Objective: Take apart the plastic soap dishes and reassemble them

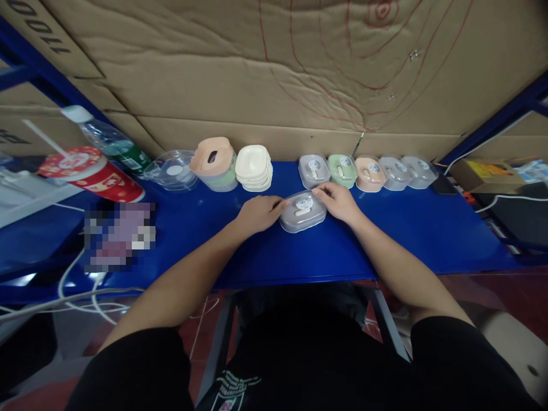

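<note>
In front of me on the blue table lies a greyish lidded plastic box (pixel 305 220) with a clear cover, a round white sticker and a pale oblong piece on top. My left hand (pixel 260 214) grips its left edge, fingers curled. At its far right corner, my right hand (pixel 338 201) holds it with thumb and fingers. Behind it stands a row of similar boxes: a grey box (pixel 314 178), a green box (pixel 347 178), a peach box (pixel 370 181) and more grey ones (pixel 398 181). The undersides of my fingers are partly hidden.
Left of the row are a stack of cream square pieces (pixel 253 162), stacked peach and green box parts (pixel 214 157) and clear round lids (pixel 177 174). Further left stand a red cup (pixel 100 180) with a straw and a plastic bottle (pixel 115 145). Cardboard (pixel 205 74) backs the table.
</note>
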A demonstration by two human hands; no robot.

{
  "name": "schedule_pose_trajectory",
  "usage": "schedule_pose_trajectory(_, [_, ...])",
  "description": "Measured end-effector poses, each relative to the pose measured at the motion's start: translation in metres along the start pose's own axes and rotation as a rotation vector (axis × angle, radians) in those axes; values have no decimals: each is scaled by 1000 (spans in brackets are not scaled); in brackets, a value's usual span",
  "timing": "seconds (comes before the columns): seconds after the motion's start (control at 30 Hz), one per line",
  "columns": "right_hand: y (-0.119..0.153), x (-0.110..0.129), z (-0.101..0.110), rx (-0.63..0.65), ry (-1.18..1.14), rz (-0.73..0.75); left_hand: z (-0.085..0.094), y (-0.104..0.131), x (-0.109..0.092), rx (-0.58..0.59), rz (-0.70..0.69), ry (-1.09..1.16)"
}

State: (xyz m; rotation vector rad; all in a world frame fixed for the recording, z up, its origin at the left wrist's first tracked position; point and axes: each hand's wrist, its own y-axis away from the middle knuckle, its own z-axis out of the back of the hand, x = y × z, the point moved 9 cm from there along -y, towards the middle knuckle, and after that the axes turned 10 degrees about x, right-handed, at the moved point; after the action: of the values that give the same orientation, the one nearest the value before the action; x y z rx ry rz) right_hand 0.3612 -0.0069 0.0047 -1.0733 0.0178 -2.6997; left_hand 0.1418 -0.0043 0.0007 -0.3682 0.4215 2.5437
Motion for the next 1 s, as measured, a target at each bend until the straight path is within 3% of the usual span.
schedule_pose_trajectory(0.83, [11, 17, -3, 65, 180, -17, 5, 3, -5, -118, -103, 202])
schedule_pose_trajectory(1.0, [11, 18, -3, 62, 200, -13, 1, 2, -4, -67, -92, 162])
